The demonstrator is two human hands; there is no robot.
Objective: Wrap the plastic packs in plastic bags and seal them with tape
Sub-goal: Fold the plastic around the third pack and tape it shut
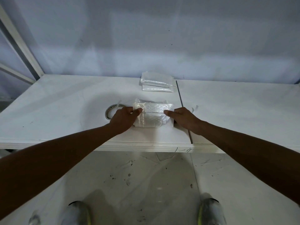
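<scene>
- My left hand [123, 118] grips the 9 o'clock end of the clear bag-wrapped plastic pack [154, 115], thumb on top.
- My right hand [183, 118] pinches its 3 o'clock end.
- The pack lies flat on the white table [65, 111].

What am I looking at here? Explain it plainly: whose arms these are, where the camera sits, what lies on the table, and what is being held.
There is no machine here. A person works with bare hands, and the single picture comes from a camera worn on the head, looking forward and down. That is why both arms reach in from below and the shoes show on the floor.

On the white table the left hand and right hand grip the two ends of a shiny plastic pack, thumbs on top. A roll of tape lies just behind the left hand. A small stack of packs sits further back.
</scene>
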